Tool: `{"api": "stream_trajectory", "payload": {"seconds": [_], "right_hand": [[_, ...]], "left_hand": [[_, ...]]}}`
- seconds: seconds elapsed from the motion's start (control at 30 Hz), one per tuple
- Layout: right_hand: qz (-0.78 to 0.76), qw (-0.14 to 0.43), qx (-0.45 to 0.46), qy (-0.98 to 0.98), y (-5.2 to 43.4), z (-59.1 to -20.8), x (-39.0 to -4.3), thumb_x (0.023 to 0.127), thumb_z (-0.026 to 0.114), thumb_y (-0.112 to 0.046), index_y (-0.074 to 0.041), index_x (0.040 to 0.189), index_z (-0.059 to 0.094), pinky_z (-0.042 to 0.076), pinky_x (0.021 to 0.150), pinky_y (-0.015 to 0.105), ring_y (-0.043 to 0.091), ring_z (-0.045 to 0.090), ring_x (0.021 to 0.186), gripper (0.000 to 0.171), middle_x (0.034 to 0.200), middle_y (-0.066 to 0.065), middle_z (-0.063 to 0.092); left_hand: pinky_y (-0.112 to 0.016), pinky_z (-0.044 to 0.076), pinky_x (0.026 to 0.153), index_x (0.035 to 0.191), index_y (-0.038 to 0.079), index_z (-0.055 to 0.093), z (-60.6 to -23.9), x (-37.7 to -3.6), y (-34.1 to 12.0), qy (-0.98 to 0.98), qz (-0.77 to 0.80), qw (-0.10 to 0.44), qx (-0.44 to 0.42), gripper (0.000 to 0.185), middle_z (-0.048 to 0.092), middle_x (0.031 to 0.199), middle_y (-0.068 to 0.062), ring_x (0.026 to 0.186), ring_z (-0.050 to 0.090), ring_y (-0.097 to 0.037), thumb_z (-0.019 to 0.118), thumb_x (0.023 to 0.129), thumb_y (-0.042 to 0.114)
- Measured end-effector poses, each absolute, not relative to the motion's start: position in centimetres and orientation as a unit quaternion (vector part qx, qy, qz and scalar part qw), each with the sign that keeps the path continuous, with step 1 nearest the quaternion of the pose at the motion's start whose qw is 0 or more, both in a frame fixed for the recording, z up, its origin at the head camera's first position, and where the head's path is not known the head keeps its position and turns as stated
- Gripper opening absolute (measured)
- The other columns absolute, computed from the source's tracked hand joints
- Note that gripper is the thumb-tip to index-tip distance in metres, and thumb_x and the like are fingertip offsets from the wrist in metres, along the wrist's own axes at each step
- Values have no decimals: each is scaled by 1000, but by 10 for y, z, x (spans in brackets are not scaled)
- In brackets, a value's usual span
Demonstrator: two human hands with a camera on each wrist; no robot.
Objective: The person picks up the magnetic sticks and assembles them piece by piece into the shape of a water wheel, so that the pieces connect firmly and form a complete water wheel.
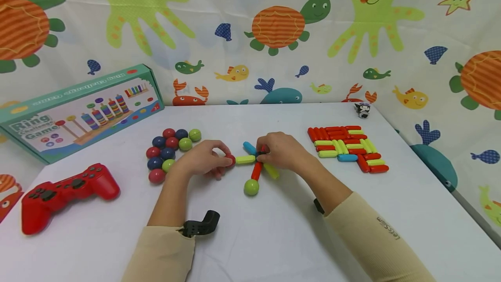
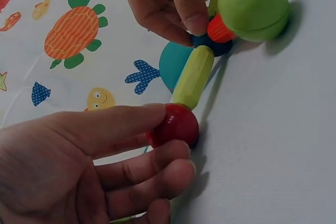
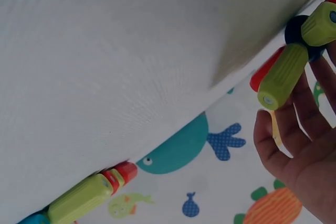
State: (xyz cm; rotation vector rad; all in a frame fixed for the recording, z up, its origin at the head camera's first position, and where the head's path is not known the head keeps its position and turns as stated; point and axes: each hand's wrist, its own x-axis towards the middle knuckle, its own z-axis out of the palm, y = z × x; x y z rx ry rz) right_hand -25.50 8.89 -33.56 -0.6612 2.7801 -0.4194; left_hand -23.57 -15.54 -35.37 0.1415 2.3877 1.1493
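Fingers [image 2: 173, 156] and thumb of the left hand [image 1: 205, 158] pinch a red ball [image 2: 176, 126], their gap no wider than the ball itself, while the other fingers bend loosely below it, a little apart. A yellow-green stick [image 2: 194, 77] runs from that ball to a dark blue ball [image 3: 295, 30] at the middle of the toy, which sits on the table [image 1: 235, 238] between the two hands. The right hand [image 1: 283, 151] grips the dark blue ball between thumb and finger; its remaining fingers are spread and slightly bent. From this middle ball a blue stick [image 1: 249, 147] points away from the person, and a red stick [image 1: 256, 171] reaches toward the person, ending at a green ball [image 1: 251, 187]. Loose balls [image 1: 172, 142] are grouped beside the left hand, and loose sticks [image 1: 354, 146] lie packed together to the right of the right hand.
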Motion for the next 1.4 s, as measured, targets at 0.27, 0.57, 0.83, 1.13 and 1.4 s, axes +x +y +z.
{"api": "stream_trajectory", "payload": {"seconds": [0.27,0.57,0.83,1.13,1.4], "right_hand": [[-159,131,-234,950,93,-335,-258,97,73,-19,-17,116,76,57,93,37,22,61,109,20,110,2,72],[-166,143,-245,945,88,-333,-258,95,75,-13,-17,120,77,54,104,42,25,60,122,25,119,3,73],[-163,139,-246,945,92,-332,-257,95,75,-13,-18,119,77,54,104,43,25,58,124,24,121,2,73],[-160,135,-244,947,93,-334,-254,95,75,-15,-19,118,77,54,103,43,25,58,123,23,121,1,72],[-152,109,-260,947,93,-336,-256,95,76,-17,-18,115,78,54,101,41,24,61,115,21,112,0,75]], "left_hand": [[-24,59,68,150,14,48,-337,-236,-169,889,445,76,-77,51,72,111,-17,80,72,-24,62,104,29],[-19,53,64,165,10,22,-342,-248,-182,885,432,62,-162,72,65,94,-15,61,70,-17,57,104,25],[-23,53,67,156,3,40,-342,-252,-179,891,414,72,-169,60,64,105,-19,61,69,-19,59,103,26],[-27,52,65,144,5,52,-339,-248,-173,914,365,110,-137,51,65,104,-18,64,68,-23,67,101,28],[-28,60,71,134,11,61,-340,-247,-169,903,358,236,16,42,70,93,-13,72,70,-22,71,98,29]]}}
